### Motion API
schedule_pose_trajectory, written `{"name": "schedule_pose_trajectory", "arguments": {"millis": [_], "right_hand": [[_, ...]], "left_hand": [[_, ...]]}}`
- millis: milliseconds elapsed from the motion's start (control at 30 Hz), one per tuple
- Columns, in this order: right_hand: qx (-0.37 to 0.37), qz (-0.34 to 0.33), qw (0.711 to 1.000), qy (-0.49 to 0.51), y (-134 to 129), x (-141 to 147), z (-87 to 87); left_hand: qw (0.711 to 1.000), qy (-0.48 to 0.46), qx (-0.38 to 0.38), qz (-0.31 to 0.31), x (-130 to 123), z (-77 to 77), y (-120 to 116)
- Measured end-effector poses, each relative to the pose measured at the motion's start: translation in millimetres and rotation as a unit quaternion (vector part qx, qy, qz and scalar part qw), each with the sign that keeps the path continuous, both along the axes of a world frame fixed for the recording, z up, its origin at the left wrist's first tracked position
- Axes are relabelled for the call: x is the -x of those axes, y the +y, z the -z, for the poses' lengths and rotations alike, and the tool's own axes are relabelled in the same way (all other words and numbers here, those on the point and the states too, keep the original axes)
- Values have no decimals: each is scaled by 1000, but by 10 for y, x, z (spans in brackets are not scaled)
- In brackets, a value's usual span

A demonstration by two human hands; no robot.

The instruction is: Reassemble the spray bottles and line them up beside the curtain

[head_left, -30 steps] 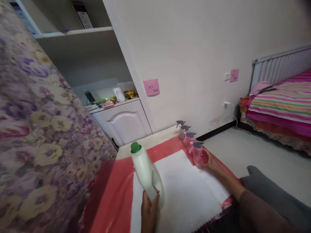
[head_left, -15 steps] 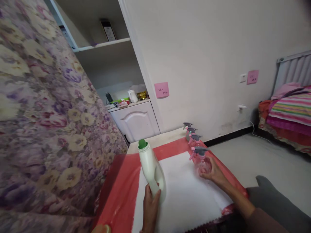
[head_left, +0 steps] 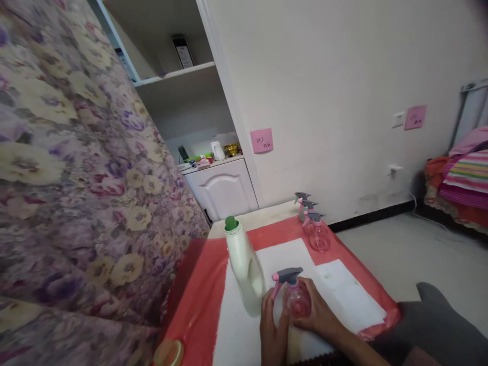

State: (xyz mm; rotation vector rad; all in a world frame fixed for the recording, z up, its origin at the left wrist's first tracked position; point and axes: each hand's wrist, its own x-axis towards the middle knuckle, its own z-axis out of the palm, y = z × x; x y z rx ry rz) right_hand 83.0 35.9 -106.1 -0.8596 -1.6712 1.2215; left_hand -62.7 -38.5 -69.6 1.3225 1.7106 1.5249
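A clear pink spray bottle with a grey and pink trigger head [head_left: 297,300] is near the front of the white cloth [head_left: 236,330]. My right hand [head_left: 318,315] is wrapped round its right side. My left hand [head_left: 273,325] is at its left, fingers up by the trigger and nozzle; whether they grip it is unclear. Just left of my hands stands a pale green jug [head_left: 246,269], uncapped at the neck, with a green piece [head_left: 231,222] at its mouth. No hand is on the jug.
Several other spray bottles [head_left: 319,238] stand in a row at the table's back right. A white paper [head_left: 348,292] lies at the right on the red cover [head_left: 202,269]. A round golden lid [head_left: 173,353] is at front left.
My left hand has let go of the jug and moved right to the spray bottle. My right hand has brought that bottle nearer and leftward. The view has shifted slightly.
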Motion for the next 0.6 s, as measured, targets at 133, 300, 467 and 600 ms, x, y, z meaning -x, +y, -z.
{"name": "schedule_pose_trajectory", "arguments": {"millis": [133, 300, 467, 600], "right_hand": [[-14, 0, 1000, -2, -37, 20, 4], [-1, -10, 1000, 2, -30, 8, 30], [-40, -13, 999, -11, -28, 27, 58], [-85, 123, 988, -43, -53, 122, 111]], "left_hand": [[999, -37, 22, 20, -115, 55, 80], [996, -80, 35, 23, -166, 75, 152], [995, -92, 39, 12, -204, 179, 240], [996, -84, 39, -9, -243, 218, 317]]}}
